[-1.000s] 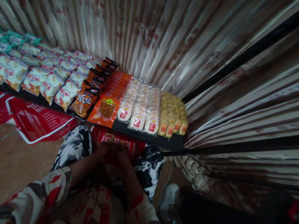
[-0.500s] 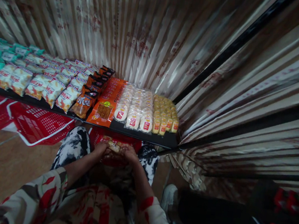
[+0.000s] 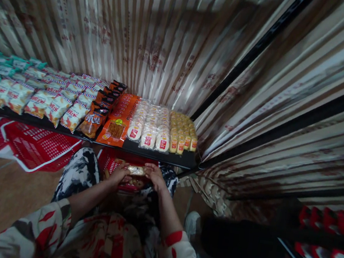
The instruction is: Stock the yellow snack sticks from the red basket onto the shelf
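a striped curtain point(image 3: 110, 21) hangs behind a long black shelf point(image 3: 168, 156) lined with bagged snacks point(image 3: 73, 115). a red basket point(image 3: 110, 159) sits below the shelf's front edge. over it, the person's left hand point(image 3: 119, 173) and right hand point(image 3: 155, 176) hold a small wrapped snack point(image 3: 136, 170) crosswise between them, the fingers of each pinching one end.

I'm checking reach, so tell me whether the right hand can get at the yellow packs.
Probably yes: nothing covers the yellow packs on the black shelf, though the right hand is busy holding a wrapped snack.
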Available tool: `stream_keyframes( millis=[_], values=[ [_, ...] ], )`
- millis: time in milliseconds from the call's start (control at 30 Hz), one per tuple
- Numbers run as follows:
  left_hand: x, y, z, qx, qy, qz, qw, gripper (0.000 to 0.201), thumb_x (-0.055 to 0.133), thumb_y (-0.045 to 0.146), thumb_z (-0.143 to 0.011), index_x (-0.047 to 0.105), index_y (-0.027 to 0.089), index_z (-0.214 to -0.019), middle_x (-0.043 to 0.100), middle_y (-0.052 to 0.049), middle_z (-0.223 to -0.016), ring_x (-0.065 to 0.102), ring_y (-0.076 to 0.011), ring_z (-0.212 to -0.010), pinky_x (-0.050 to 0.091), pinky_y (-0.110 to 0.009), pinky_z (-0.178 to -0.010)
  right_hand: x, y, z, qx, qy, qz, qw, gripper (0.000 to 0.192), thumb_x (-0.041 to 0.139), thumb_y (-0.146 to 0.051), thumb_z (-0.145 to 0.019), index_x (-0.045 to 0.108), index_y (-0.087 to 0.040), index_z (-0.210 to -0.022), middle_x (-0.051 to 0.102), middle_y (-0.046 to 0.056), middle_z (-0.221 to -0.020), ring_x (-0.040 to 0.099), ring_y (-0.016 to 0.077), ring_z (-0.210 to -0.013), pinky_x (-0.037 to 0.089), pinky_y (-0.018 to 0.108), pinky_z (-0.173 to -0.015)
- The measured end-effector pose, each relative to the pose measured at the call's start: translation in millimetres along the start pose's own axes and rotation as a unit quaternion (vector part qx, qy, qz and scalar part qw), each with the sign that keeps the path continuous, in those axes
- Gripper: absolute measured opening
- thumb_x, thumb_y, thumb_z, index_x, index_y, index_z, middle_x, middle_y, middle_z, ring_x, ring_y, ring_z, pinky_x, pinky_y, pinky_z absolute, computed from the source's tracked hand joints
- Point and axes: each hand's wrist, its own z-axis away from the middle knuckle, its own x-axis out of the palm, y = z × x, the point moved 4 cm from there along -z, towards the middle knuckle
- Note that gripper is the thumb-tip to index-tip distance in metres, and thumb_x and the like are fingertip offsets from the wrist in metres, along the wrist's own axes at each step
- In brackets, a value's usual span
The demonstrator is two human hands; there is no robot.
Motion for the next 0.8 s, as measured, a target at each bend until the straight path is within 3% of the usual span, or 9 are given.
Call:
stream_keyframes(
  millis=[233,467,700,800],
  values=[
    [24.3,6,25,0.013,-0.048,-0.031,0.998,0.035,0.050,0.002,-0.077,0.049,0.014,-0.110,0.065,-0.002,-0.079,0.058,-0.0077,-0.041,0.038,-0.016,-0.039,-25,-26,11,-0.013,0.014,-0.005,1.000,0.028,0.076,-0.026,-0.046,0.062,-0.018,-0.070,0.062,-0.002,-0.062,0.052,0.0098,-0.056,0.037,0.021,-0.053],
    [59.1,19,35,0.082,-0.112,0.046,0.989,0.031,0.059,-0.001,-0.067,0.052,0.018,-0.091,0.064,0.002,-0.075,0.061,-0.0067,-0.054,0.044,-0.014,-0.051,-58,-57,31,-0.088,0.017,-0.005,0.996,0.025,0.076,-0.031,-0.049,0.064,-0.018,-0.067,0.061,-0.003,-0.063,0.050,0.0094,-0.058,0.037,0.022,-0.058],
    [96.9,38,32,0.096,-0.127,0.077,0.984,0.029,0.056,-0.009,-0.059,0.056,0.016,-0.075,0.062,0.002,-0.071,0.061,-0.0080,-0.066,0.048,-0.017,-0.066,-89,-77,55,-0.166,0.069,0.002,0.984,0.030,0.078,-0.039,-0.051,0.066,-0.019,-0.069,0.067,0.003,-0.089,0.058,0.0152,-0.079,0.041,0.027,-0.077],
    [111.0,43,28,0.113,-0.137,0.068,0.982,0.026,0.058,-0.008,-0.057,0.058,0.015,-0.069,0.060,0.003,-0.069,0.059,-0.0078,-0.068,0.046,-0.017,-0.066,-99,-75,64,-0.160,0.095,-0.021,0.982,0.033,0.079,-0.042,-0.050,0.064,-0.019,-0.069,0.067,0.005,-0.096,0.058,0.0162,-0.077,0.043,0.028,-0.073]
  ],
)
